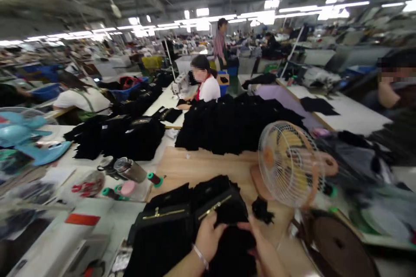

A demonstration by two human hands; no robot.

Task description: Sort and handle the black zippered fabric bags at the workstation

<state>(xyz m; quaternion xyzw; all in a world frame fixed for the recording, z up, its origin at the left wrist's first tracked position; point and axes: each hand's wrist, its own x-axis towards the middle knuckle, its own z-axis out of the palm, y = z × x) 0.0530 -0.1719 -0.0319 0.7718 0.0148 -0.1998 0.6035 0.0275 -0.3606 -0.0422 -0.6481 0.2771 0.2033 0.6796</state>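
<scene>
Two stacks of black fabric pieces lie side by side in front of me. Brass-coloured zippers show across the top of the left stack [165,229] and the right stack [224,207]. My left hand [208,233], with a bracelet at the wrist, rests on the right stack just below its zipper [214,206]. Its thumb and fingers are closed on a black fabric piece [232,242]. At the right edge of that same piece, my right hand [261,244] has its fingers closed around the cloth. The fingertips of the right hand are partly hidden by the dark fabric.
A caged table fan [289,164] stands right of the stacks, with a brown roll [338,242] nearer me. Thread spools [155,179] and a steel cup [130,169] are at left. Black fabric piles [227,123] lie beyond. A co-worker [208,84] sits at a sewing machine [181,84].
</scene>
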